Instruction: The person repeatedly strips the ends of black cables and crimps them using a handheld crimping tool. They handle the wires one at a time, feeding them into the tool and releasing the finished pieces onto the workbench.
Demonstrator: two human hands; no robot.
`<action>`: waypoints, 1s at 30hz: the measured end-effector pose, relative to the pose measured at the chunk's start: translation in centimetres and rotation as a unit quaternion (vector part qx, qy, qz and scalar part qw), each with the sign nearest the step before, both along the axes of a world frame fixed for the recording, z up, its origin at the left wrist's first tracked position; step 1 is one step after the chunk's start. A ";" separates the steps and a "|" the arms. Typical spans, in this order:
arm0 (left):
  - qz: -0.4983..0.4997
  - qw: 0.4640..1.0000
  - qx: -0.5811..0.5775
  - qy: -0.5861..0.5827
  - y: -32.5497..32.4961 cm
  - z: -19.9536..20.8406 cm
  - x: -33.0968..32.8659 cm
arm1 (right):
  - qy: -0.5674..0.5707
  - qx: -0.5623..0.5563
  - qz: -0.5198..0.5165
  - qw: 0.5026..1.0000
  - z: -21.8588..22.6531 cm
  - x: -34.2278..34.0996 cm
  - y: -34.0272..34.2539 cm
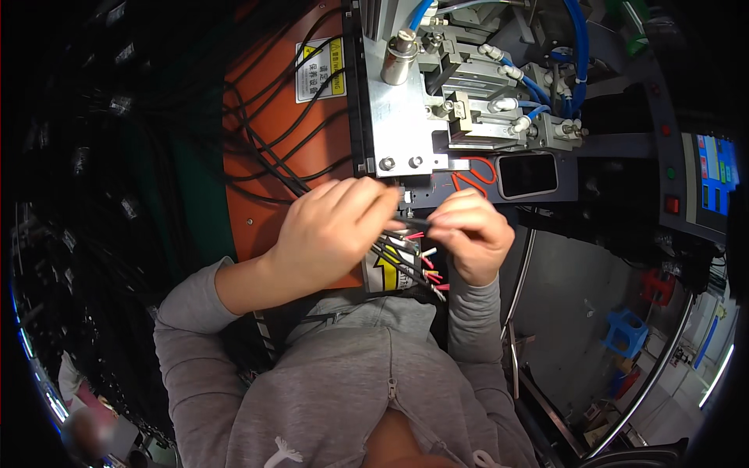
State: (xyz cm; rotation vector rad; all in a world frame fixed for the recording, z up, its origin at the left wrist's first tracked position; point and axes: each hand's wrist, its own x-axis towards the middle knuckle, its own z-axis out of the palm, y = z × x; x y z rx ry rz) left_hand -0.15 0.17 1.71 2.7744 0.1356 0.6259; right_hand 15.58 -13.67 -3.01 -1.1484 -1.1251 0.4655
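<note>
My left hand (335,222) is closed, with its fingers pinched around a black cable (413,224). My right hand (472,232) pinches the same cable farther right, so a short stretch of it spans the gap between both hands. The fingers partly hide the cable's end. Just below lie several black cables (388,253) with split ends showing red, white and yellowish wires (429,265). They rest over a white label with a yellow arrow (384,274). Above the hands sits the metal block (402,129) of a machine, with a small white part (406,196) under its front edge.
Pneumatic cylinders (491,78) with blue hoses (579,47) fill the top right. A phone (527,174) lies beside a red-handled tool (474,175). More black cables cross the orange panel (273,132) on the left. A screen (714,183) and blue stool (626,334) are at right.
</note>
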 end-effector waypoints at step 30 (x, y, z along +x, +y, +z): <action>0.009 0.991 -0.122 -0.048 -0.7 -0.3 -0.4 | -0.256 -0.042 -0.221 0.940 3.0 -3.6 1.6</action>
